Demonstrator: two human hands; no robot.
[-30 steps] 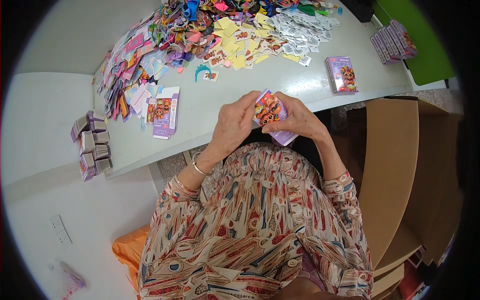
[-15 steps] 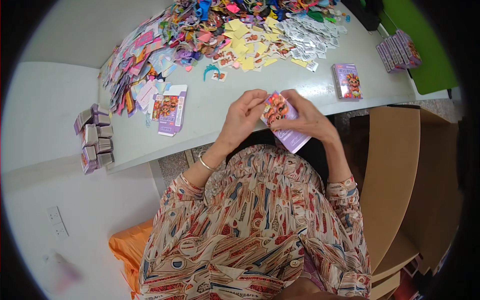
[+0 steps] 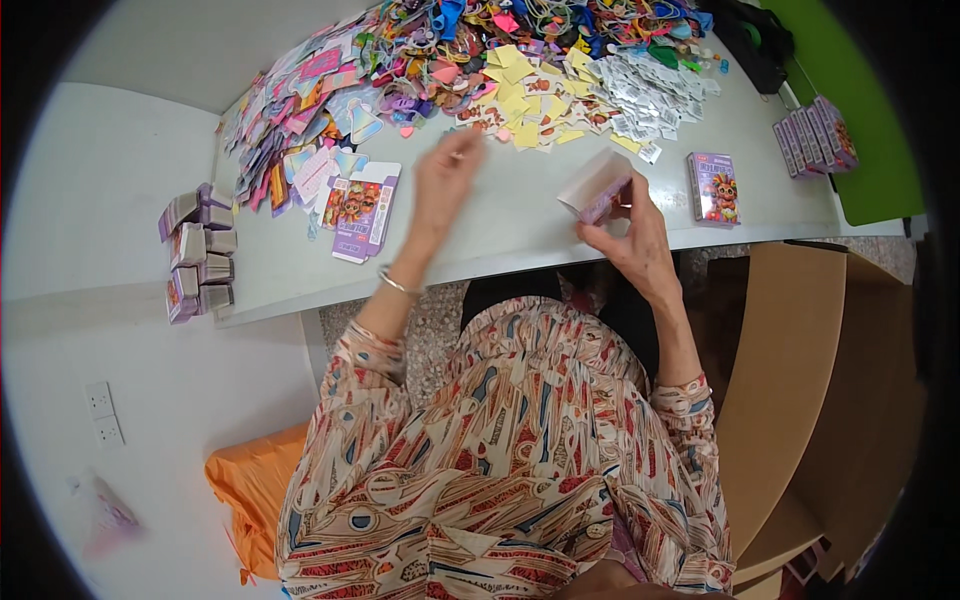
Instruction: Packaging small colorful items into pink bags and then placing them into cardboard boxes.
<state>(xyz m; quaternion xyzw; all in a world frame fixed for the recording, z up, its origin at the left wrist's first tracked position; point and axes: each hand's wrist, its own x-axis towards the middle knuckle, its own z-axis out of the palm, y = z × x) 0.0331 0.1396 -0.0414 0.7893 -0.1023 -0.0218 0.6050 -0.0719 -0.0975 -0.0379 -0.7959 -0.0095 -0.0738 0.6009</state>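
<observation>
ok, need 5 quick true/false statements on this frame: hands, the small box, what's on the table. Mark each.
1. The right hand holds a small purple and white box. True.
2. Both hands grip the box. False: the left hand is off it, stretched toward the pile of colourful small items at the far side of the table.
3. A closed purple box lies on the table to the right of the right hand. True.
4. Flat unfolded box blanks lie left of the left hand. True.
5. The left wrist is bare. False: it wears a thin bracelet.
</observation>
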